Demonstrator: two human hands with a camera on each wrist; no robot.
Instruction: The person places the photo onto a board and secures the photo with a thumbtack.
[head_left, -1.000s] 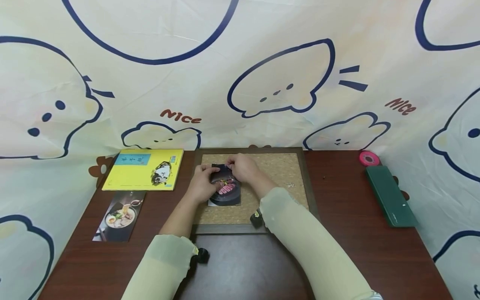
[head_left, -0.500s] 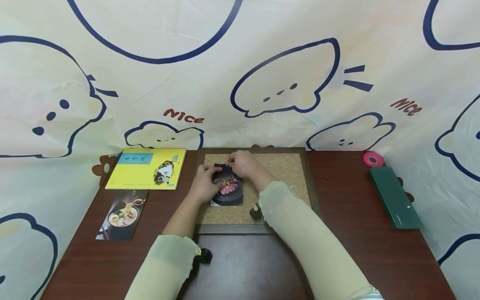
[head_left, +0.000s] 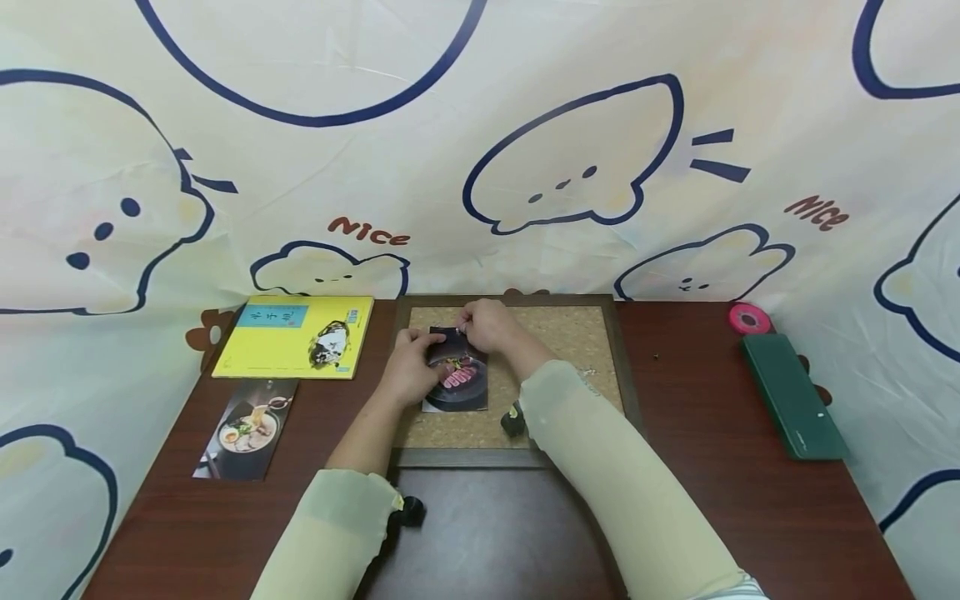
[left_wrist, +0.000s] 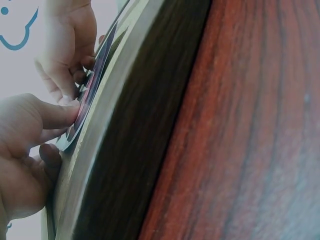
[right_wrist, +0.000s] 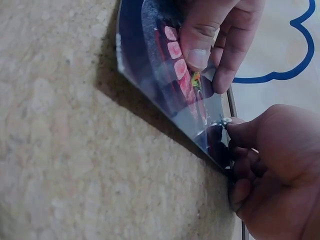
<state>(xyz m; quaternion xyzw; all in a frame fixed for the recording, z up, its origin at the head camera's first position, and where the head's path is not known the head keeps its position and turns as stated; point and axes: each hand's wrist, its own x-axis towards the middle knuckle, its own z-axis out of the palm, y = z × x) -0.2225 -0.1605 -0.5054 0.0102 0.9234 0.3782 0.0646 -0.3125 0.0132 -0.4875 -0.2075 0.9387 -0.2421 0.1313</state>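
A glossy photo (head_left: 459, 392) of sliced meat on a dark plate lies over the cork board (head_left: 555, 350), its near edge slightly lifted. My left hand (head_left: 408, 367) holds it by the left side. In the right wrist view, the left thumb (right_wrist: 198, 56) rests on the picture and the fingers lie at its edge. At the photo's far right corner my right hand (head_left: 491, 327) pinches a small clear push pin (right_wrist: 225, 121) between thumb and curled fingers. The pin's point is hidden. Seen from the left wrist, both hands meet close together over the photo (left_wrist: 89, 97).
A yellow book (head_left: 292, 342) lies left of the board, with a noodle-bowl photo (head_left: 247, 429) in front of it. A green case (head_left: 793, 396) and a pink tape roll (head_left: 749, 318) are at the right. Small clear pieces (head_left: 587, 372) lie on the cork.
The head view has shifted slightly, so everything sits a little further right. Both hands stay at the photo, the right one still at its far right corner.
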